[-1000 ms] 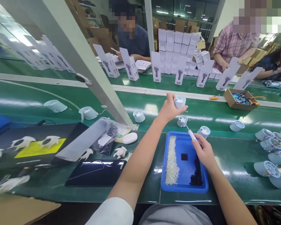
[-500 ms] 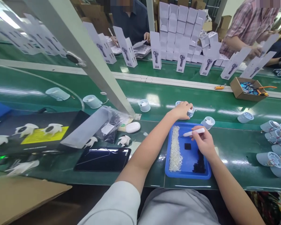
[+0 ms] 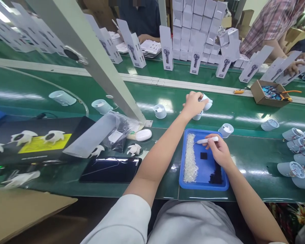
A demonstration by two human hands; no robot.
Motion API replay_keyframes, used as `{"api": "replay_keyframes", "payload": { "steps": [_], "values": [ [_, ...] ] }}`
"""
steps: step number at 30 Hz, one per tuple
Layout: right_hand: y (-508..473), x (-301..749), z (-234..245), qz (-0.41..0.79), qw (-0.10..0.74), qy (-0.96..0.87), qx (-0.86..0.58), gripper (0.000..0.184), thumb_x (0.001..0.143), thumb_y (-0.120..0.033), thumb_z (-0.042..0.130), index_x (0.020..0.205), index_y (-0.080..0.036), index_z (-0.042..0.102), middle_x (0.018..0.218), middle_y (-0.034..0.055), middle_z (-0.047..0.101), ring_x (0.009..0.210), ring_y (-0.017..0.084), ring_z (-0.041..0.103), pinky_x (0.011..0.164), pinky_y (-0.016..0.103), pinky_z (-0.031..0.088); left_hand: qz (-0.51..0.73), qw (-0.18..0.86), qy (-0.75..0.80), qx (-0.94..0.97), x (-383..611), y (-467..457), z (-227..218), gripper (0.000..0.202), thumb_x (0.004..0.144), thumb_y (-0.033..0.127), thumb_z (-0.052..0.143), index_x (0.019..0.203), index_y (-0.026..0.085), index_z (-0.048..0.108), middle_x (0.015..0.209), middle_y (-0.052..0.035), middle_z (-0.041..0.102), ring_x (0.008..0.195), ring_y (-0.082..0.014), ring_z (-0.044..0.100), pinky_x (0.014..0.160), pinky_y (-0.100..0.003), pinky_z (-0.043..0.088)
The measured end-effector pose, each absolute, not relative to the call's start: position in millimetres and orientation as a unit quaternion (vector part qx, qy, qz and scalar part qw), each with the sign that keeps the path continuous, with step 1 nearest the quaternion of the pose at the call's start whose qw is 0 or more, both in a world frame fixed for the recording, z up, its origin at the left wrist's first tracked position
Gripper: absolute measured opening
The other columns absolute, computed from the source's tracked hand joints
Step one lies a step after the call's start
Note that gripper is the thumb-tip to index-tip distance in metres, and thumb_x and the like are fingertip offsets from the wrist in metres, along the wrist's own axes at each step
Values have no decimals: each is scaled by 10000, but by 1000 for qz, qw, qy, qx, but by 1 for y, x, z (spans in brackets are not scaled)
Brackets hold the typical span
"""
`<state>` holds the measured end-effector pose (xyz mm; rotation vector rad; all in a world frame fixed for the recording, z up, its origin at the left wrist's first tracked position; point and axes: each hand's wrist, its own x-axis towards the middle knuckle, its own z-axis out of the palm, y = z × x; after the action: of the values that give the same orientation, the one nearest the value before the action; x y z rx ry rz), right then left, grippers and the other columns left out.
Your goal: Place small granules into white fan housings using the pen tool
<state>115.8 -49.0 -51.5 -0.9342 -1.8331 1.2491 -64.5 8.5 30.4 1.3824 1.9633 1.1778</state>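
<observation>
My left hand reaches across the green bench with its fingers closed around a tilted light-blue plastic cup. Just below that hand a second light-blue cup stands, partly covered by it. My right hand grips a white pen-like tool above a blue tray. The tool's thin tip points left, over the edge of a strip of small clear pieces. A black square lies mid-tray, and a heap of small black pieces lies beneath my right wrist.
Cups stand behind the tray and in a cluster at right. A slanted metal post crosses the left side. A dark tablet-like panel lies left. White boxes line the far side, where two people work.
My left hand has moved away from me and lifted the cup, tilting it and exposing more of the cup below. My right hand stays over the tray, with the tool turned slightly.
</observation>
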Motion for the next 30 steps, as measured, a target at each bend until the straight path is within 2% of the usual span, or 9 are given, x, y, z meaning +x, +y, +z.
{"api": "replay_keyframes", "payload": {
  "steps": [6,11,16,22,25,30],
  "values": [
    [-48,116,-51,452,390,-709,-374,390,844,-601,560,872,-214,589,723,27,639,602,162,601,594,339,534,532,211,677,462,-82,6,36,303,841,154,569,614,187,372,849,-31,492,987,-172,498,972,-332,404],
    [-48,116,-51,453,393,-710,-368,388,852,-599,547,868,-214,589,688,21,627,592,163,593,595,342,527,571,262,642,438,-83,6,36,290,856,153,537,635,188,353,802,-12,458,838,-127,485,852,-300,453],
    [-48,115,-51,461,379,-713,-368,373,848,-587,557,879,-216,590,687,22,641,597,166,595,599,343,521,568,274,637,444,-77,5,36,336,851,131,537,616,186,304,748,5,391,722,-90,420,758,-264,447],
    [-48,116,-51,425,388,-726,-377,286,877,-501,534,856,-219,577,681,9,626,583,157,584,581,319,484,570,285,630,444,-76,4,39,361,856,110,533,625,193,268,720,10,355,698,-84,432,720,-267,459],
    [-49,116,-48,363,398,-750,-384,233,886,-428,521,777,-223,541,637,-5,589,581,152,566,565,300,441,567,286,633,444,-77,3,40,357,863,110,535,630,192,277,719,8,361,713,-91,466,732,-286,471],
    [-49,117,-42,256,387,-800,-380,249,873,-368,535,674,-229,477,593,-18,541,535,129,465,557,286,403,576,278,625,448,-78,3,41,341,855,105,540,636,190,292,714,8,362,757,-113,509,767,-315,483]
  ]
}}
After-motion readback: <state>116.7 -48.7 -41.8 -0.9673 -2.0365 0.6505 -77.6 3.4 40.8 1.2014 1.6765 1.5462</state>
